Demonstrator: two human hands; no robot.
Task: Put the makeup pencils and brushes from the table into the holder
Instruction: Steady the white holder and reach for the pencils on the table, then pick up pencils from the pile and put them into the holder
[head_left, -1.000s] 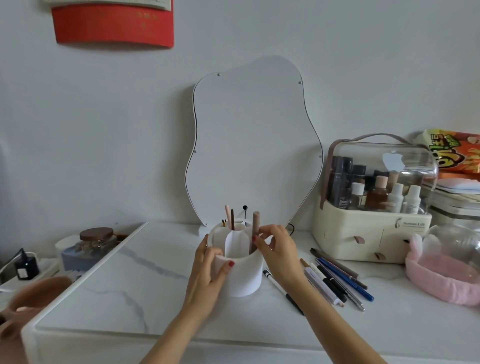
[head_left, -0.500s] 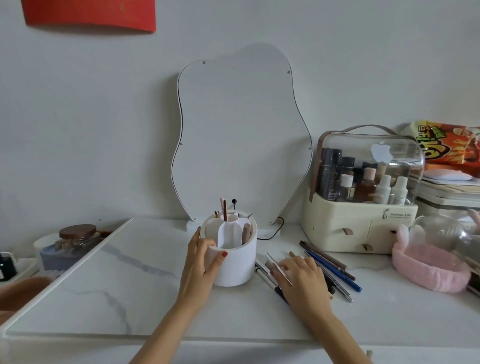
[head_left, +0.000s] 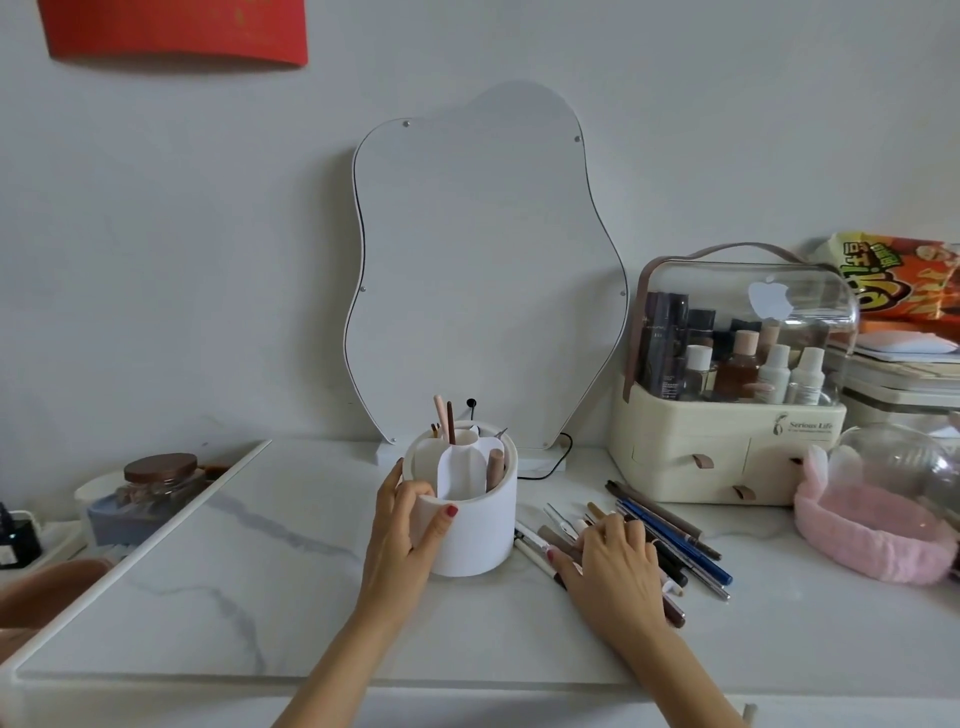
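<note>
A round white holder with inner dividers stands on the marble table. Several pencils and brushes stick up from its back compartments, and a thick beige brush handle leans in the right one. My left hand grips the holder's left wall, thumb on the front. To the right of the holder lies a loose pile of makeup pencils and brushes. My right hand rests palm down on the pile's near part, fingers spread over several pencils; whether the fingers are gripping one is hidden.
A wavy mirror leans on the wall behind the holder. A cream cosmetics case with clear lid stands at the right, a pink headband beyond it. A lidded jar sits off the table's left edge.
My right hand left the holder's rim, where it was putting in the beige brush, and came down onto the pencil pile. My left hand stayed on the holder.
</note>
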